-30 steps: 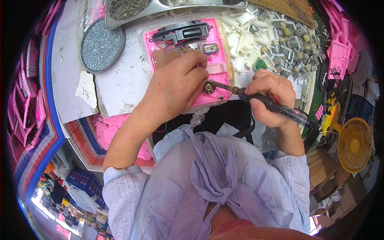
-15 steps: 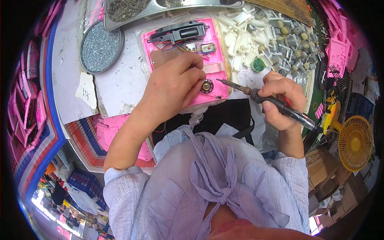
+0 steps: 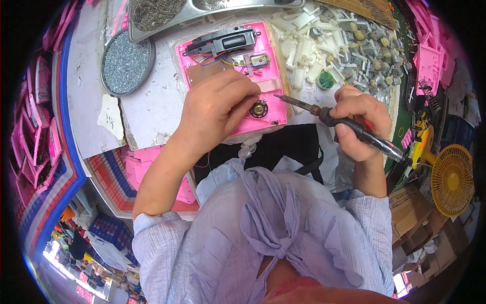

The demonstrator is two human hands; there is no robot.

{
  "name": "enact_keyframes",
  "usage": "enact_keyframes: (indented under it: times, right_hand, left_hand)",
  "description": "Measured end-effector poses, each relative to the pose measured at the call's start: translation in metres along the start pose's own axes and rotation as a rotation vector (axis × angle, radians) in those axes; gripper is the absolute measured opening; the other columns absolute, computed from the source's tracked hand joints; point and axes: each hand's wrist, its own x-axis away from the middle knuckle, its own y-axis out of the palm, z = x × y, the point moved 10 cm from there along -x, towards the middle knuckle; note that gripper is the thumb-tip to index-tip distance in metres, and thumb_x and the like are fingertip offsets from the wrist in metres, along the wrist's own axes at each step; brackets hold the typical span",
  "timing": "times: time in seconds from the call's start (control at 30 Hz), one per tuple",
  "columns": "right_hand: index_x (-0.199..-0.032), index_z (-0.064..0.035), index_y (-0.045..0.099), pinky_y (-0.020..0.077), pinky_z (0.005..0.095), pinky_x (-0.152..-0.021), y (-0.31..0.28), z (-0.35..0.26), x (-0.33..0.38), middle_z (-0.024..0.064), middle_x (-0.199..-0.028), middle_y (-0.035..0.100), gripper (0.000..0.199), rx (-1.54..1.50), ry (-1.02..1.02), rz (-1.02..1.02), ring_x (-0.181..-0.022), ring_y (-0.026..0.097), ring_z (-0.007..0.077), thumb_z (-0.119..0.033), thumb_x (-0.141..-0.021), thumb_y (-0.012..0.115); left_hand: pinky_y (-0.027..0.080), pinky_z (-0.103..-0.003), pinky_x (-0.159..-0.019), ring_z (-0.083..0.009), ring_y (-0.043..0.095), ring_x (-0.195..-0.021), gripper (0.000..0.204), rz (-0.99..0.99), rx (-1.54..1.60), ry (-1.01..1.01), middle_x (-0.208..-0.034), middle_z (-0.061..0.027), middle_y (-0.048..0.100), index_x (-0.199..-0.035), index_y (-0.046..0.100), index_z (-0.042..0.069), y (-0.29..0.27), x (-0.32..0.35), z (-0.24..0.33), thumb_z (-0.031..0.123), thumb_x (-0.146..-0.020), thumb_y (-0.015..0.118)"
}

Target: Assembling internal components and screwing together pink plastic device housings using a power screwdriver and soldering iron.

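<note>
A pink plastic housing (image 3: 276, 76) lies in front of me. Set into it are a black mechanism (image 3: 235, 41), a small metal motor (image 3: 259, 61) with thin wires, a brown board (image 3: 202, 72) and a round speaker (image 3: 259, 109). My left hand (image 3: 215, 106) rests over the housing's left side, fingertips pinched beside the speaker; what they hold, if anything, is hidden. In my right hand (image 3: 362, 121) is a soldering iron (image 3: 349, 129) with a black handle. Its thin metal tip points left, over the housing's right edge, above and to the right of the speaker.
A round dish of small screws (image 3: 126, 62) stands at the left, below a metal tray (image 3: 212, 14). Loose white plastic parts (image 3: 306, 43) and grey motors (image 3: 377, 48) are heaped to the right. Pink parts (image 3: 38, 134) pile at far left; a yellow fan (image 3: 452, 180) is at far right.
The soldering iron's tip has shifted slightly upward relative to the speaker. My left hand stays pinched beside the speaker, with only a slight change in its pose.
</note>
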Motion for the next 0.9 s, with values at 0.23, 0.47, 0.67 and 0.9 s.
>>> enact_keyframes:
  times: [0.23,0.47,0.67,0.9]
  right_hand:
    - [-0.092,-0.0030,0.069,0.0406,0.0324,-0.053,0.009,0.001,-0.001,0.0025,-0.061,0.056,0.021,0.001,0.021,-0.055,-0.054,0.051,0.0199,-0.009,-0.071,0.071]
    - [-0.091,-0.0054,0.070,0.0411,0.0325,-0.053,0.020,0.006,-0.003,0.0013,-0.061,0.055,0.023,0.025,0.052,-0.099,-0.055,0.052,0.0203,-0.007,-0.067,0.071]
    - [-0.089,-0.0055,0.070,0.0403,0.0325,-0.053,0.022,0.008,-0.005,0.0009,-0.059,0.053,0.023,0.036,0.097,-0.114,-0.055,0.051,0.0200,-0.005,-0.066,0.071]
    - [-0.092,-0.0040,0.071,0.0384,0.0323,-0.053,0.021,0.006,-0.005,0.0013,-0.058,0.051,0.024,0.017,0.080,-0.095,-0.054,0.049,0.0191,-0.005,-0.068,0.071]
  left_hand:
    - [0.056,-0.036,-0.074,-0.0271,0.068,-0.086,0.021,-0.041,-0.055,0.067,-0.102,-0.0109,0.065,-0.094,0.070,0.002,0.003,-0.002,0.010,-0.002,-0.075,0.078]
    - [0.055,-0.037,-0.073,-0.0270,0.068,-0.089,0.019,-0.029,-0.090,0.078,-0.102,-0.0085,0.064,-0.092,0.068,0.004,0.004,0.000,0.010,0.002,-0.076,0.076]
    - [0.055,-0.037,-0.074,-0.0277,0.068,-0.089,0.019,-0.045,-0.109,0.086,-0.103,-0.0087,0.064,-0.092,0.068,0.005,0.006,0.000,0.012,0.002,-0.076,0.077]
    - [0.055,-0.039,-0.075,-0.0278,0.067,-0.091,0.015,-0.012,-0.114,0.087,-0.103,-0.0073,0.064,-0.091,0.067,0.006,0.004,0.002,0.011,0.005,-0.078,0.075]
